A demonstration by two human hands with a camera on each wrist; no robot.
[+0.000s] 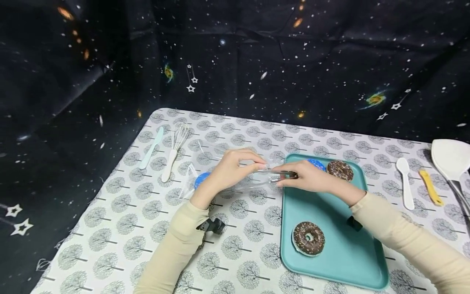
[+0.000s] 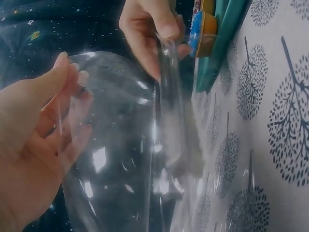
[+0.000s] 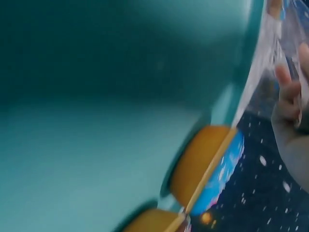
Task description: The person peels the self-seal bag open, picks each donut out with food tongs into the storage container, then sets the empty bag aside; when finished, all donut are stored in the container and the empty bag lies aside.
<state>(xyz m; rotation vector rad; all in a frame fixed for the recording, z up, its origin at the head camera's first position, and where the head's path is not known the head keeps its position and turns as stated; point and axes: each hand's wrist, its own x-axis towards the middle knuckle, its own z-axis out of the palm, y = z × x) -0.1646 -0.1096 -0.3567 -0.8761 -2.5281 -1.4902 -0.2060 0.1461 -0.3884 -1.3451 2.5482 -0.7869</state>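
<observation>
My left hand point(image 1: 229, 169) pinches the edge of a clear plastic bag point(image 2: 111, 130) at its mouth, fingers spread along the film in the left wrist view. A blue-iced donut point(image 1: 200, 179) lies inside the bag, partly hidden by my left wrist. With my right hand point(image 1: 312, 177) I hold clear tongs point(image 2: 170, 106) whose front part reaches to the bag's mouth; whether their tips grip anything cannot be made out. Below the right hand is a teal tray point(image 1: 338, 220) bearing a blue-iced donut point(image 1: 316, 164), a chocolate donut point(image 1: 340, 170) and another chocolate donut point(image 1: 308, 227).
To the left lie a pale blue knife point(image 1: 151, 149) and a whisk point(image 1: 174, 153). A white spoon point(image 1: 405, 183), a yellow tool point(image 1: 431, 188) and a white spatula point(image 1: 451, 159) lie right of the tray. A tree-patterned cloth point(image 1: 147, 241) covers the table; a dark starry curtain hangs behind.
</observation>
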